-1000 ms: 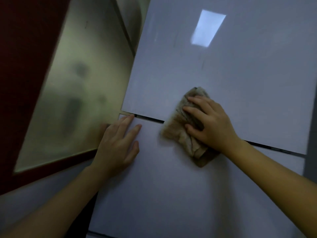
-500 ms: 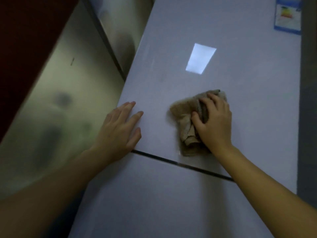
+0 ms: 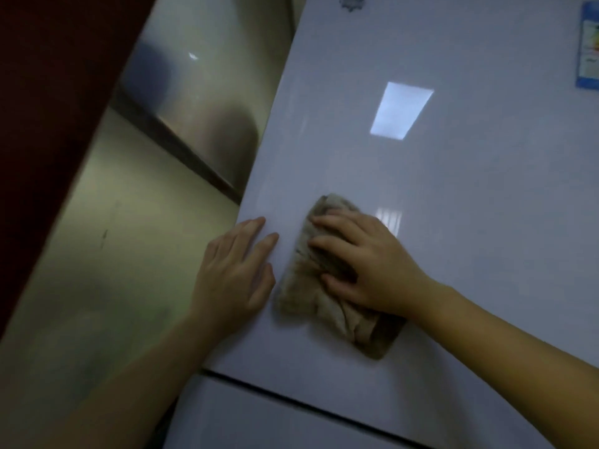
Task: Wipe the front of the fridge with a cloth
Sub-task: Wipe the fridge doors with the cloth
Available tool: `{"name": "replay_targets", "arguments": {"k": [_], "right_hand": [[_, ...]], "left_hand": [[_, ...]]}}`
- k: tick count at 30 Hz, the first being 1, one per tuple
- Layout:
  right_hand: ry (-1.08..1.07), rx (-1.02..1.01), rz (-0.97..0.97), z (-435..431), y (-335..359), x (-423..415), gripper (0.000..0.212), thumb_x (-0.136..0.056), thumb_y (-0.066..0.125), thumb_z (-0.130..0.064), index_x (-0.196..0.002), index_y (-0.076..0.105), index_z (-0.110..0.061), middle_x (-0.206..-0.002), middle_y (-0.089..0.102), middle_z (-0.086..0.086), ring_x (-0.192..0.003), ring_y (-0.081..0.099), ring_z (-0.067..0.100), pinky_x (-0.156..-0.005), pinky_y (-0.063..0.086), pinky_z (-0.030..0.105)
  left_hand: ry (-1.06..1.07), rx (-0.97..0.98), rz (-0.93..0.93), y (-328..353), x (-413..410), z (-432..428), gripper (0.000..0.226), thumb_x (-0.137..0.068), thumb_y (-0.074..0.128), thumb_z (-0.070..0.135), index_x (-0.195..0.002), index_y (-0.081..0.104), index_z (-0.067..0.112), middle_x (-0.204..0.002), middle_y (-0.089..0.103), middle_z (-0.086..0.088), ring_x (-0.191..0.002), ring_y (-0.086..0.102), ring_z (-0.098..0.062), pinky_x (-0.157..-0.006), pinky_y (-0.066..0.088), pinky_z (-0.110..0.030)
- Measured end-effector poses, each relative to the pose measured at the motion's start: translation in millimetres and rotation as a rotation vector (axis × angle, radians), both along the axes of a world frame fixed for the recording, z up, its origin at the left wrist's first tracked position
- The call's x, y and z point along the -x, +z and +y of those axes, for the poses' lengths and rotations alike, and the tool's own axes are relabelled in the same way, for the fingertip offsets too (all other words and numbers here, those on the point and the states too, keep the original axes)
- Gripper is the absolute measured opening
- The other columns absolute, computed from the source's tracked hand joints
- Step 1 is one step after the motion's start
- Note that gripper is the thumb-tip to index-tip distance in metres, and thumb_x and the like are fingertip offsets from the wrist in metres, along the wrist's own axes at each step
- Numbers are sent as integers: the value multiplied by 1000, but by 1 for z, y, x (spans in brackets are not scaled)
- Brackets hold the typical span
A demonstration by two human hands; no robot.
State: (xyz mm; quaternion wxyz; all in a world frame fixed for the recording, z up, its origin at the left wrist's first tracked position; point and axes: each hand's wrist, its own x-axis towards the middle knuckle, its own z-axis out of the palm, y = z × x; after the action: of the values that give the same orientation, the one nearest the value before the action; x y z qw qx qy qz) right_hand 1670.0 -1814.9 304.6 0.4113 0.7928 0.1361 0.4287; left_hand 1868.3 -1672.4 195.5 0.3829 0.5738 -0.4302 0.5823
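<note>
My right hand (image 3: pixel 366 270) presses the brown cloth (image 3: pixel 301 286) against the fridge door (image 3: pixel 470 205), fingers spread; my left hand (image 3: pixel 233 273) rests flat just beside it, holding nothing

No text can be read. On the fridge door (image 3: pixel 453 189), a blue-edged sticker (image 3: pixel 588 47) is seen far up and right of the right hand (image 3: pixel 376 270) pressed on the cloth (image 3: pixel 301 286), its print blurred. A small star-shaped emblem (image 3: pixel 351 2) is seen well above that hand.

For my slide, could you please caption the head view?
Right hand presses a brown cloth on the upper fridge door; left hand rests flat alongside.
</note>
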Motion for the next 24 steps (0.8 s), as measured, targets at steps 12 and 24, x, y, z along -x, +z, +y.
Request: {"name": "replay_targets", "arguments": {"k": [12,24], "right_hand": [[-51,12,123,12,56,1,52,-87,67,-45,-129,65,-15,-148,55,13,-139,49,35,-109,39,45],[-56,-222,-202,-8,196,34,51,-86,69,-42,-128,67,-14,-146,56,11,-139,47,34,-108,39,47]], "left_hand": [[13,-69,10,49,-1,22,46,-88,52,25,-127,66,6,-140,58,-19,-124,57,-36,-97,45,-43],[32,-136,72,173,24,14,49,-91,49,28,-134,60,6,-149,50,-20,-134,50,-38,-109,37,-43]]}}
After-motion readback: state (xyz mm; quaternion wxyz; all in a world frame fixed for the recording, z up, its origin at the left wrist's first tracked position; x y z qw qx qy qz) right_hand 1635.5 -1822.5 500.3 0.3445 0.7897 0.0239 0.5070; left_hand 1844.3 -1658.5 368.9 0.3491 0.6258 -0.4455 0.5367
